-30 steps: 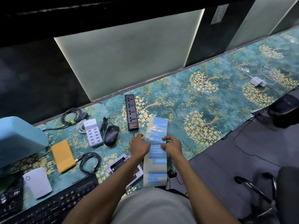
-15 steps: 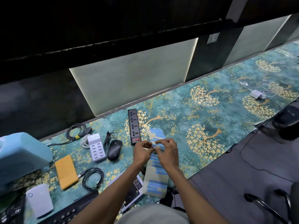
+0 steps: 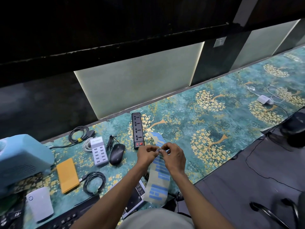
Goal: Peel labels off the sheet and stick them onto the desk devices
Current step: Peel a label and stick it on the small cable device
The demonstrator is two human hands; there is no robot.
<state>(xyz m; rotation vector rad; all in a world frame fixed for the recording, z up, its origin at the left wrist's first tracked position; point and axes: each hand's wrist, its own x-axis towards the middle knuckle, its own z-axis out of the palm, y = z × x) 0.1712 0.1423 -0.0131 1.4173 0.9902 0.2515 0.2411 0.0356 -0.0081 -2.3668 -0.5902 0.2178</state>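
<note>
Drawn closer together since a moment ago: left hand [image 3: 146,155] and right hand [image 3: 173,157], fingertips pinching one label spot on the label sheet [image 3: 159,177]. Held above the desk [image 3: 189,123], at five o'clock from the power strip [image 3: 137,130], trailing toward six o'clock.

bare forearms with no sleeves showing; pale grey-beige cloth, perhaps trousers, at the bottom edge.

No legible text on labels or devices.
</note>
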